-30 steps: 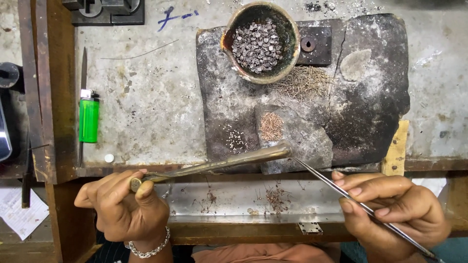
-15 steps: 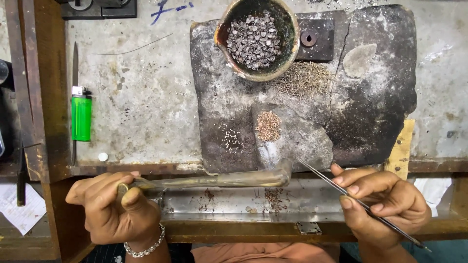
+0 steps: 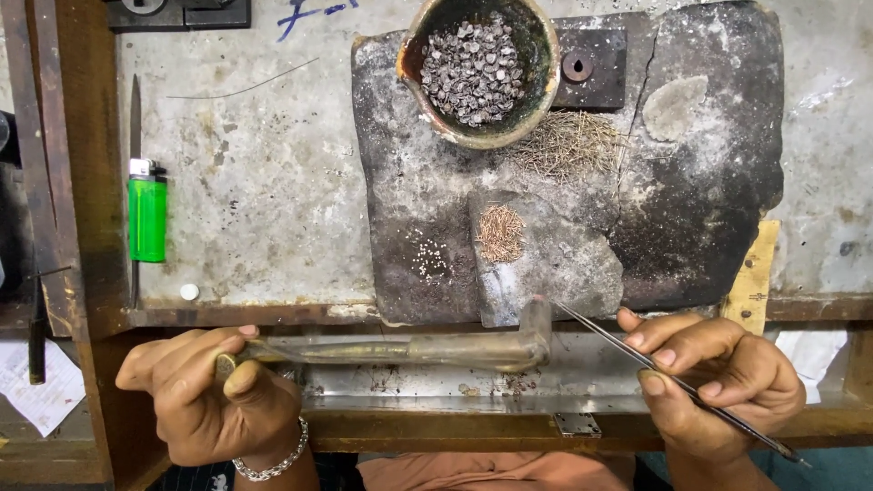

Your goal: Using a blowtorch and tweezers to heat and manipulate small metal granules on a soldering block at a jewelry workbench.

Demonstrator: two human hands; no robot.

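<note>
- Compared with half a second before, the blowpipe (image 3: 409, 348) had stayed level along the front edge of the counter (image 3: 273, 209), and the tweezers (image 3: 673, 382) had kept their slant toward its bent end; a second before, the pipe had been tilted with its tip up on the dark slab (image 3: 700, 209).
- The blowpipe was a long, tarnished brass tube, thicker toward the right and turned up into a short bent tip (image 3: 538, 314); the tweezers were thin, dark and straight.
- The left hand (image 3: 214, 395) had its fingers closed round the pipe's left end; the right hand (image 3: 718, 382) pinched the tweezers mid-shaft, their point lying just beside the bent tip.
- Behind the tip, on the slab, lay a small heap of copper-coloured wire bits (image 3: 500, 232); a clay bowl (image 3: 479, 68) of grey metal pieces stood farther back; a green lighter (image 3: 146, 216) lay well to the left.
</note>
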